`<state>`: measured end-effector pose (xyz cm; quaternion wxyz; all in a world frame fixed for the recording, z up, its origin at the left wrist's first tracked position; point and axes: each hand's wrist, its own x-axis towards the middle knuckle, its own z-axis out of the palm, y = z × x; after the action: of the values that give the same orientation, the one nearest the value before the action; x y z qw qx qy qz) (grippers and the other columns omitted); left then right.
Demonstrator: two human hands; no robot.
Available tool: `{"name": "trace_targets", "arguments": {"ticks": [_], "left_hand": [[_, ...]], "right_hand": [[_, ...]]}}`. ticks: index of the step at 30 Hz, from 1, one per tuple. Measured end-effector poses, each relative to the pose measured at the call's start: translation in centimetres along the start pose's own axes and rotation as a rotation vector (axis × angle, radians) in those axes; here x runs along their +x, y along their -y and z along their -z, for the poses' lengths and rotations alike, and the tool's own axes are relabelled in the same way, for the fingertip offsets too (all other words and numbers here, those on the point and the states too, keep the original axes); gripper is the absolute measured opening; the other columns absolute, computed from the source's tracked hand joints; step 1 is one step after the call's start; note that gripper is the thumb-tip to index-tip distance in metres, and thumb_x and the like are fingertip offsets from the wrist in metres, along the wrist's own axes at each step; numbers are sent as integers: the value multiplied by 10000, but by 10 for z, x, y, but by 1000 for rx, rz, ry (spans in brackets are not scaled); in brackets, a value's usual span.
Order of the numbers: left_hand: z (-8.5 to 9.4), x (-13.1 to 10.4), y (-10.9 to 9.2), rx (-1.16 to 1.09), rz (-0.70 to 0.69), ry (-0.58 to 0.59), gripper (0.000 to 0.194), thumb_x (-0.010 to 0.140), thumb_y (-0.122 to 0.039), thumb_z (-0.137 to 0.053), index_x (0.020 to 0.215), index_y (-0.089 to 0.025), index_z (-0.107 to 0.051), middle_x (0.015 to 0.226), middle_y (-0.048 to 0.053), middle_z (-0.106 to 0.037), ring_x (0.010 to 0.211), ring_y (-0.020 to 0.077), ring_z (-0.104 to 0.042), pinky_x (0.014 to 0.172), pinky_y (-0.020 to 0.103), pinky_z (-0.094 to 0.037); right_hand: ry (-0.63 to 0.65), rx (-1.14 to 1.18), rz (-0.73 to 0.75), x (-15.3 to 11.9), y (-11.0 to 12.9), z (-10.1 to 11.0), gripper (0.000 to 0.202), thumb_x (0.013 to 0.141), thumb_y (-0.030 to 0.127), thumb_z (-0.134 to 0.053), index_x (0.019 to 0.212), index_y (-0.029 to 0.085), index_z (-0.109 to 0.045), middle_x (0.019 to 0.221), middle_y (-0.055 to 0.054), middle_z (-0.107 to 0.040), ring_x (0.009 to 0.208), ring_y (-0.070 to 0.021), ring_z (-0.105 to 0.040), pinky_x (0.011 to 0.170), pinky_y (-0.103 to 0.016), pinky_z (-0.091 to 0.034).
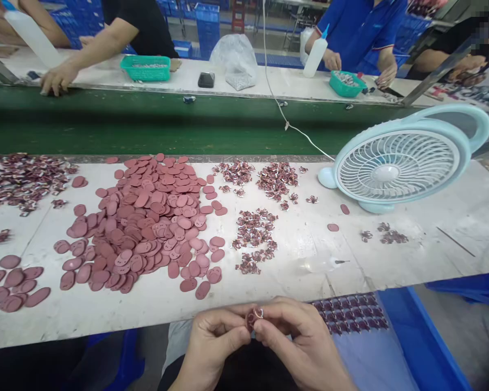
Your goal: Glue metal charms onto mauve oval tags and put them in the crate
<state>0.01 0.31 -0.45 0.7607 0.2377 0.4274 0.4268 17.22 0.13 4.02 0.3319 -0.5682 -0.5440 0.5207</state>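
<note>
Both hands pinch one small piece below the table's near edge.

The left hand (212, 339) and right hand (297, 336) meet fingertip to fingertip, closed together on a small dark-red piece (254, 316) with a pale bit on it, held low in front of the table (301, 271). On the table lies a big pile of red oval discs (146, 222), a smaller group of discs (14, 282) at the left edge, and heaps of small red-and-white parts (255, 233) to the right of the pile. A pale blue fan (399, 163) stands at the right. Beyond a green belt (146, 125), other people's hands work beside green trays (145, 68) and white bottles (314, 54).
</note>
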Motion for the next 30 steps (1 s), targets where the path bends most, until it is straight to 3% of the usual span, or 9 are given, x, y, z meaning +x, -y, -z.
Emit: {"name": "trace_targets", "arguments": {"ticks": [5, 11, 19, 23, 27, 30], "left_hand": [[-5, -1, -3, -9, -14, 33, 143, 719, -284, -844, 618, -199, -788, 901, 93, -822, 897, 305, -740, 841, 403, -569], [-7, -4, -4, -17, -8, 9, 121, 708, -250, -853, 625, -189, -789, 899, 87, -821, 897, 282, -736, 835, 364, -560], [-10, -5, -1, -21, -48, -41, 88, 708, -252, -853, 667, -195, -801, 933, 95, -819, 867, 293, -742, 781, 384, -585], [-11, -6, 3, 39, -68, -67, 106, 693, -279, -867, 664, -203, -800, 1011, 108, -813, 896, 296, -747, 834, 399, -592], [-4, -3, -9, 276, -170, -70, 118, 702, -326, -860, 796, -259, -836, 1126, 123, -788, 1040, 331, -724, 906, 416, -586], [16, 8, -33, 777, -373, -84, 145, 751, -270, -819, 893, -290, -840, 1133, 110, -783, 1031, 305, -715, 953, 388, -548]], "right_hand": [[10, 61, -54, 3, 4, -1, 175, 874, 352, -662, 803, 221, -753, 736, -2, -749, 652, -121, -682, 592, -191, -520], [-4, -63, 58, -2, 6, 4, 81, 861, 285, -686, 891, 276, -761, 802, 19, -759, 698, -124, -686, 634, -207, -530], [-117, 174, 81, -4, -7, -10, 92, 833, 250, -715, 898, 265, -778, 784, -1, -757, 648, -124, -708, 585, -199, -584], [-114, 296, 54, -5, -11, -11, 120, 830, 253, -726, 921, 302, -786, 803, 4, -762, 664, -121, -715, 603, -199, -595], [-207, 500, -4, -16, -26, -5, 104, 810, 292, -746, 896, 332, -787, 788, -5, -777, 602, -145, -721, 553, -232, -610], [-390, 528, -99, -35, -53, 14, 83, 794, 365, -751, 865, 342, -788, 742, -32, -776, 537, -191, -711, 477, -290, -603]]}}
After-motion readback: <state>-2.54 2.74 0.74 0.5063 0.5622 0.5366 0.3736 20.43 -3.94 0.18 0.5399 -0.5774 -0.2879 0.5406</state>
